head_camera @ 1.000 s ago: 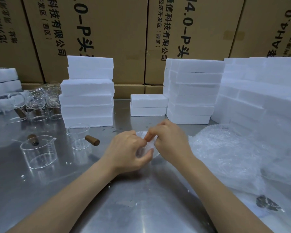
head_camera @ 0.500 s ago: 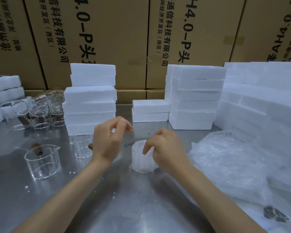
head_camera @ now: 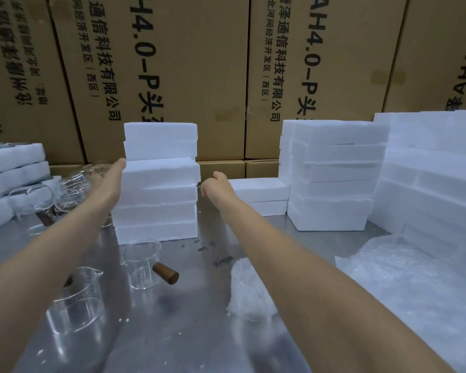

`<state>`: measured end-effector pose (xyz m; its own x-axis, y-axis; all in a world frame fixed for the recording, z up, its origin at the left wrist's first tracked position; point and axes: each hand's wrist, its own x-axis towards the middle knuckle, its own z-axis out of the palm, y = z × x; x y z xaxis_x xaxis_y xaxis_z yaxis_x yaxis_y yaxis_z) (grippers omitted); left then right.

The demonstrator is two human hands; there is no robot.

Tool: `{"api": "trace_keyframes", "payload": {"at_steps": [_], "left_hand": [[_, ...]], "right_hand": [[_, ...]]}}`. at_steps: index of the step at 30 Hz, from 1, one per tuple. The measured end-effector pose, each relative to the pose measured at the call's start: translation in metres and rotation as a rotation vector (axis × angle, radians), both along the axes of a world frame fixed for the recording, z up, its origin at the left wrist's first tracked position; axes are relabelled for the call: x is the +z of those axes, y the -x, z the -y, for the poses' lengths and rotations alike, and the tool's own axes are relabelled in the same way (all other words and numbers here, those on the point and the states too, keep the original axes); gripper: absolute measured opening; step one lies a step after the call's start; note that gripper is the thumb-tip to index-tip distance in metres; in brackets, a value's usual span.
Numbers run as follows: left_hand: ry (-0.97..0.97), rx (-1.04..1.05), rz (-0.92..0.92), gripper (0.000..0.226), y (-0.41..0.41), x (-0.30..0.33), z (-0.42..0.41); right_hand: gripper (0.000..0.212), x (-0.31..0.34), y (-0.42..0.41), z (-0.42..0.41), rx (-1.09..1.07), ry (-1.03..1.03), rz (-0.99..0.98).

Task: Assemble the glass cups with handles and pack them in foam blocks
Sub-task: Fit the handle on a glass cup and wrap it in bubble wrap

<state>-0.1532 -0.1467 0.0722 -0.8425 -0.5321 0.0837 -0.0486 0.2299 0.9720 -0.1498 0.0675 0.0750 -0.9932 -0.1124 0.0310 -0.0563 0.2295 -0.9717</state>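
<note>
Both my arms reach forward to the foam block stack point(head_camera: 159, 208) at the centre left. My left hand point(head_camera: 111, 179) lies with straight fingers against the left side of the third block from the top point(head_camera: 160, 170). My right hand point(head_camera: 213, 185) is at that block's right edge, thumb up and fingertips hidden. A cup wrapped in bubble wrap point(head_camera: 246, 292) stands on the steel table point(head_camera: 189, 332) beside my right forearm. A glass cup point(head_camera: 143, 265) with a brown handle point(head_camera: 166, 273) and another glass cup point(head_camera: 76, 302) stand near my left forearm.
More glass cups point(head_camera: 65, 189) cluster at the back left beside low foam blocks point(head_camera: 11, 170). A short foam stack point(head_camera: 258, 192), a tall one point(head_camera: 334, 173) and a foam wall point(head_camera: 428, 170) fill the right. Loose bubble wrap point(head_camera: 401, 278) lies front right. Cardboard boxes point(head_camera: 172, 63) stand behind.
Both hands let go of the wrapped cup, which now stands alone on the table, and reached forward to either side of the foam stack. The view tilted up.
</note>
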Motion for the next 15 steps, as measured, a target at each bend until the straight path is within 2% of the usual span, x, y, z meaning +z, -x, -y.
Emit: {"api": "trace_keyframes", "payload": {"at_steps": [4, 10, 13, 15], "left_hand": [[0.057, -0.08, -0.036, 0.072, 0.006, 0.0, -0.003], [0.171, 0.012, -0.145, 0.024, -0.004, -0.006, -0.019], [0.213, 0.022, -0.212, 0.027, -0.022, -0.001, -0.034], [0.229, 0.038, -0.27, 0.042, -0.036, 0.005, -0.049]], "right_hand": [[0.064, 0.005, 0.008, 0.023, 0.064, 0.074, -0.011], [0.056, -0.004, 0.005, 0.024, 0.045, 0.134, -0.037], [0.054, -0.002, -0.007, 0.009, 0.039, 0.189, -0.079], [0.054, 0.001, -0.018, -0.003, 0.012, 0.237, -0.122]]}}
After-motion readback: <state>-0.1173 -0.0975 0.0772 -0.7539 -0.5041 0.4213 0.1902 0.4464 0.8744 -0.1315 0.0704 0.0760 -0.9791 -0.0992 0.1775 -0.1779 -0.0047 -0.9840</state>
